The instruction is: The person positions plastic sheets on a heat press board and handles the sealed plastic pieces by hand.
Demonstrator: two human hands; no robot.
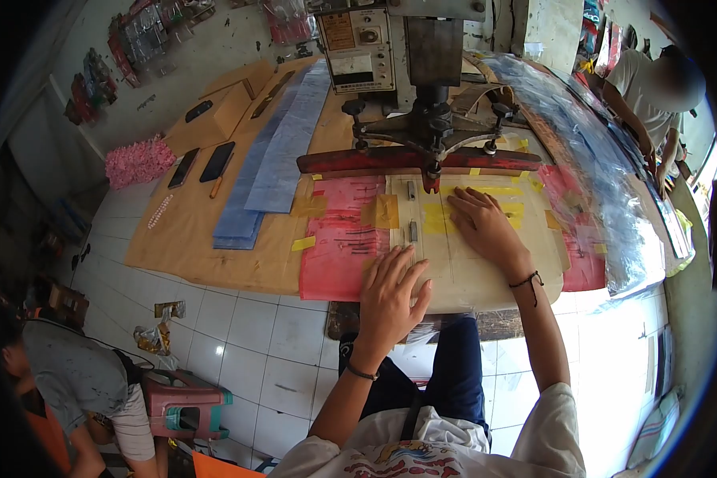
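My left hand [392, 295] lies with fingers outstretched on the near left edge of a pale, yellowish sheet [470, 280], where it meets a red sheet [327, 271]. Farther up, my right hand [490, 229] rests flat on the pale sheet, its fingertips beside strips of yellow tape [436, 217]. Two small metal pieces [413, 231] sit on the pale sheet between the hands. Just beyond the fingers, a long red bar [342, 162] hangs from the press head [434, 127]. Neither hand grips anything.
Blue folded sheets [275, 175], phones [217, 162] and a pink bundle [139, 162] lie on the left of the table. Clear plastic sheeting [589, 151] covers the right side. One person [645, 88] stands at the right; another [80, 374] is low at left by a stool [185, 402].
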